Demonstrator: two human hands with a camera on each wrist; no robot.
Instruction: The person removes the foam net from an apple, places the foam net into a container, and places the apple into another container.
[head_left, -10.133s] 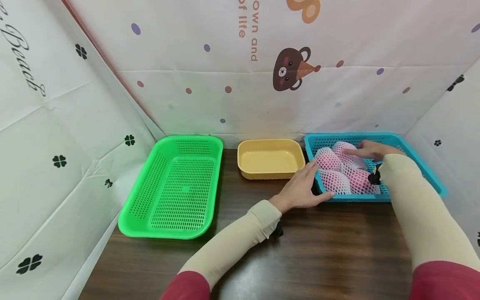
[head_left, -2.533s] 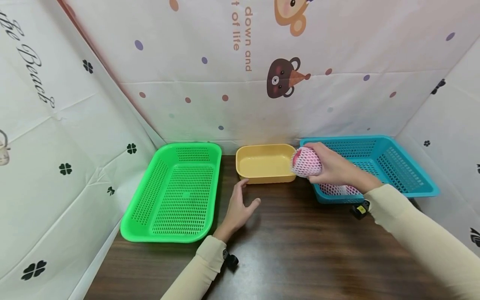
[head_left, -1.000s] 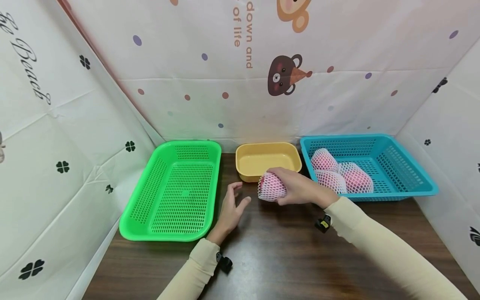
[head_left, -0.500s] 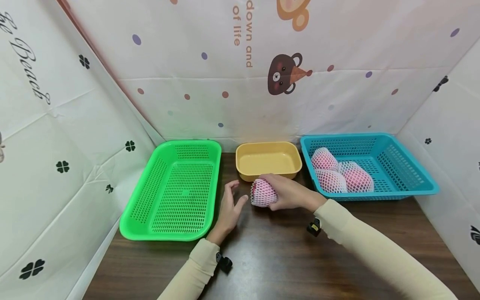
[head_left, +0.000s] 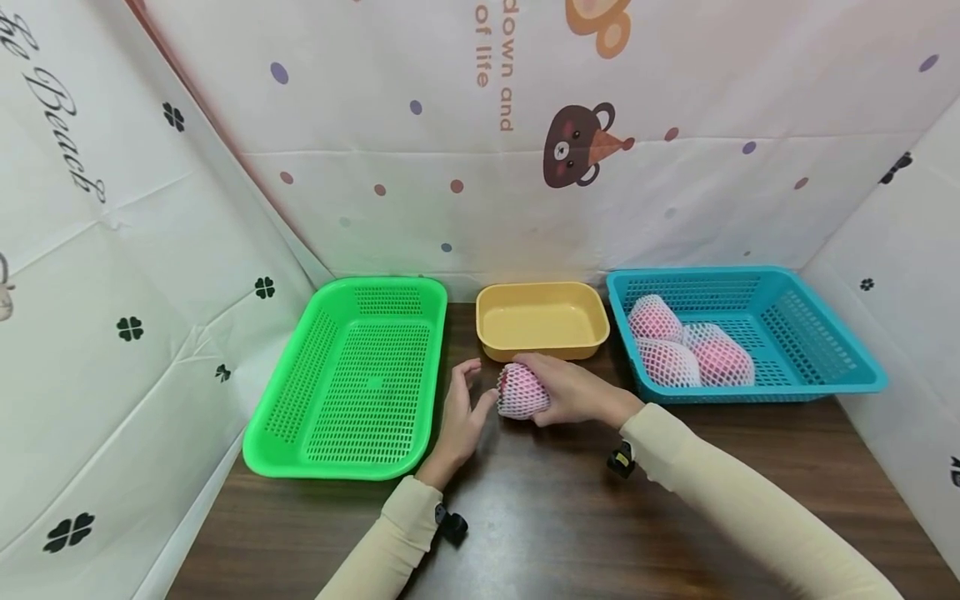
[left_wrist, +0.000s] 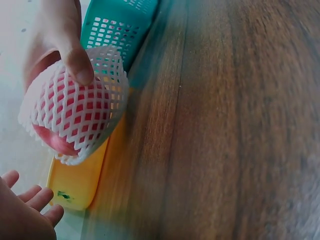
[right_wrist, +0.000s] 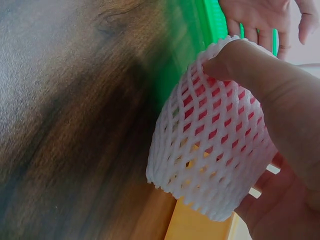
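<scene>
A round red fruit in a white foam net [head_left: 523, 392] is gripped by my right hand [head_left: 573, 390], above the table just in front of the yellow tray [head_left: 543, 354]. In the left wrist view the fruit's red skin [left_wrist: 55, 141] shows at the net's open end. Thumb and fingers of the right hand [right_wrist: 290, 110] press the net from both sides in the right wrist view. My left hand [head_left: 459, 425] waits close by on the left, fingers loosely spread and holding nothing. Several more netted fruits [head_left: 667, 363] lie in the blue basket [head_left: 825, 387] at the right.
A green basket [head_left: 341, 468] stands on the left, with nothing in it. The yellow tray between the baskets holds nothing either. Printed white cloth [head_left: 360, 225] hangs behind and at both sides of the brown wooden table [head_left: 555, 517].
My right hand has carried the netted fruit out of the blue basket, leftward past the yellow tray, to beside my left hand. The left hand earlier touched the blue basket's rim, then moved left.
</scene>
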